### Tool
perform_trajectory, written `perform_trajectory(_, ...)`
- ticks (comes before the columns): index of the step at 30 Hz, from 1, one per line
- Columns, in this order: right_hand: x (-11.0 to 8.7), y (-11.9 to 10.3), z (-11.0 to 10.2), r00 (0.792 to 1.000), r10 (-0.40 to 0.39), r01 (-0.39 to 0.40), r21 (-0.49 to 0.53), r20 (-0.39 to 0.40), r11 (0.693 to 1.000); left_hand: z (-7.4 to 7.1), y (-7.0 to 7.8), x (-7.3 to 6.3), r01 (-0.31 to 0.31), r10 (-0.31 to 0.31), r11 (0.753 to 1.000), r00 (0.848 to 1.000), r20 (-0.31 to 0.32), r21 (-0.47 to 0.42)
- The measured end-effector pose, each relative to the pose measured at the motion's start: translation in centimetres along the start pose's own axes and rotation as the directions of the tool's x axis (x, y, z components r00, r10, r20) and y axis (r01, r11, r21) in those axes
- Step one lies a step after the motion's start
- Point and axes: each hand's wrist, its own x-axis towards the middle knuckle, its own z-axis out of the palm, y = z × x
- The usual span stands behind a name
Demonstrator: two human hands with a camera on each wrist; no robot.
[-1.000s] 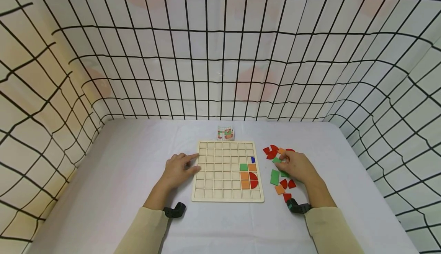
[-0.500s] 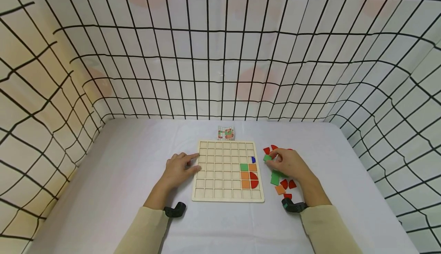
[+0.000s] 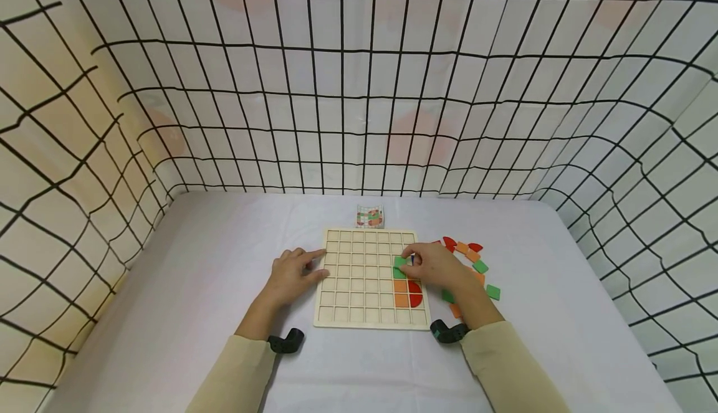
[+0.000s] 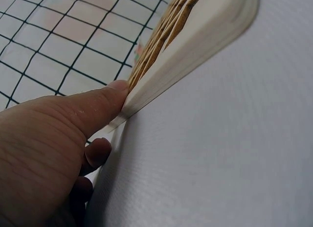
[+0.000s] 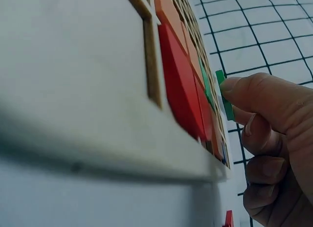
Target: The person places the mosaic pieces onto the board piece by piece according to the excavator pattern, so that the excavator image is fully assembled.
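A pale wooden grid board point(image 3: 350, 285) lies flat on the white tabletop. My left hand point(image 3: 293, 276) touches its left edge with thumb and index finger spread apart; in the left wrist view the thumb point(image 4: 100, 105) rests against the rim. Above the board's right side, my right hand point(image 3: 440, 270) pinches a green square tile point(image 5: 226, 97) between thumb and fingertips, tilted on edge. Just under it sits another green square point(image 3: 399, 273). Orange squares point(image 3: 401, 293) and red rounded pieces point(image 3: 415, 294) fill nearby cells. The right hand hides much of the blue piece.
Right of the board lie several loose pieces: red wedges point(image 3: 450, 242), orange squares point(image 3: 473, 255), green squares point(image 3: 493, 292). The right forearm covers some of them. A small patterned card point(image 3: 369, 217) is behind the board. Black wire mesh point(image 3: 359, 97) surrounds the table's back and sides.
My right hand has picked up the green square from the loose pieces and carried it left over the board. The left hand has stayed at the board's edge.
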Motion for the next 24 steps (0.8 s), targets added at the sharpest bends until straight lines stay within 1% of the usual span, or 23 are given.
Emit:
perform_trajectory(8,0.76,-0.01,0.02,1.0,0.025,-0.024,-0.039,0.017,0.999,-0.04,0.06,0.12,0.003,-0.003,1.0,1.0,0.005,0.015)
perform_trajectory(12,0.94,0.1,-0.04,1.0,0.015,-0.013,-0.053,0.024,0.998,-0.02,0.05,0.09,0.006,-0.006,1.0,1.0,0.006,0.018)
perform_trajectory(19,1.03,0.1,0.03,0.999,0.024,-0.023,-0.055,0.025,0.998,-0.01,0.1,-0.01,0.003,-0.003,1.0,1.0,0.004,0.005)
perform_trajectory(24,1.07,0.25,-0.02,1.0,0.011,-0.01,-0.059,0.026,0.998,-0.04,0.06,0.01,-0.001,0.001,1.0,1.0,0.003,0.011)
